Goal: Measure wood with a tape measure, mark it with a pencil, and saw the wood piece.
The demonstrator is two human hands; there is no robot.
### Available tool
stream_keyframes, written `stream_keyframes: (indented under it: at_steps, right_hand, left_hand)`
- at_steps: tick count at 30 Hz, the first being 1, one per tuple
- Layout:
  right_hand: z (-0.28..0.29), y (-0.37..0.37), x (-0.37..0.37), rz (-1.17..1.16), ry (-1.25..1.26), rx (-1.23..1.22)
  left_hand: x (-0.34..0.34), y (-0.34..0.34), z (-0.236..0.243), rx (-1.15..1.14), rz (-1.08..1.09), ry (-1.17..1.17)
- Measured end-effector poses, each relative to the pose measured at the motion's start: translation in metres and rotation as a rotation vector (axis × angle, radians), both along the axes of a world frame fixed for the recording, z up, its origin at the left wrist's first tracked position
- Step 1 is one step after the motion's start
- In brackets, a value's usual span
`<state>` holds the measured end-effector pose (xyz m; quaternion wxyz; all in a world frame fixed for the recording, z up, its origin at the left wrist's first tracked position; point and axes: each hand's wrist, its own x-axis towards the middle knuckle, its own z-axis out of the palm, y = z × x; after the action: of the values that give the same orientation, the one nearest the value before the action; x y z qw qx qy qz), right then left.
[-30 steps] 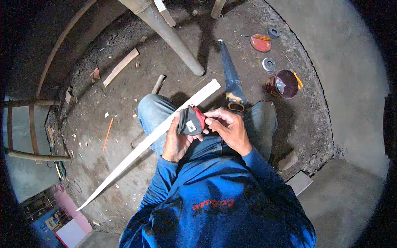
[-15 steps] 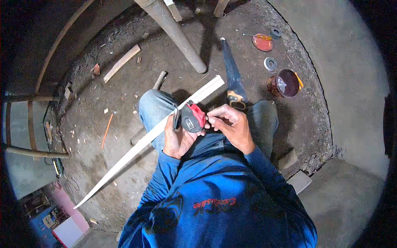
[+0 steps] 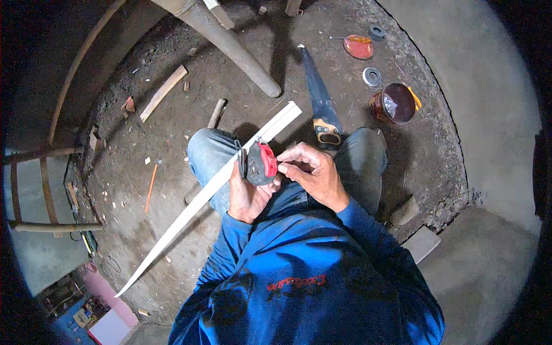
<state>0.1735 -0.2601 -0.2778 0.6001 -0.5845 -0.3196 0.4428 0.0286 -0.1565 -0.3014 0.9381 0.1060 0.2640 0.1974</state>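
A black and red tape measure (image 3: 260, 163) rests in my left hand (image 3: 248, 194), whose fingers wrap round it from below. A dark loop hangs at its left side. My right hand (image 3: 313, 172) is closed, thumb and forefinger pinched against the red edge of the tape measure; what lies between those fingertips is too small to make out. Behind my left hand, a long white strip (image 3: 192, 210) slants across my left thigh, from beyond my knees down to the lower left. A handsaw (image 3: 321, 95) with a wooden grip lies past my right hand, its blade pointing away.
At the far right are a dark bucket (image 3: 376, 108), a roll of tape (image 3: 371, 77), and a screwdriver (image 3: 361, 39) on a red lid (image 3: 357, 49). A thick pole (image 3: 241, 54) comes down ahead. Wood pieces (image 3: 164, 93) and an orange stick (image 3: 151, 188) lie on the dirt floor at left.
The tape measure has turned slightly and shifted left along with both hands. My right fingertips stay at its red edge. The whole view has tilted a little.
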Motion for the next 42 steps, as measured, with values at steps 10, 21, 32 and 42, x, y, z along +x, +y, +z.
stream_keyframes:
  at_steps: [10, 21, 32, 42]
  right_hand:
    - [-0.061, -0.053, 0.076, -0.432, -0.260, -0.055]
    - [-0.323, -0.202, 0.256, -0.504, -0.712, -1.082]
    - [-0.286, -0.158, 0.254, -0.653, -0.937, -0.886]
    - [-0.093, -0.094, 0.151, -0.637, -0.609, -0.270]
  left_hand:
    - [-0.023, 0.006, -0.003, 0.082, 0.075, 0.050]
    - [0.001, 0.004, 0.020, 0.207, -0.092, 0.087]
    - [-0.009, 0.017, 0.048, 0.486, -0.079, 0.185]
    - [0.014, 0.023, 0.048, 1.003, -0.190, 0.326]
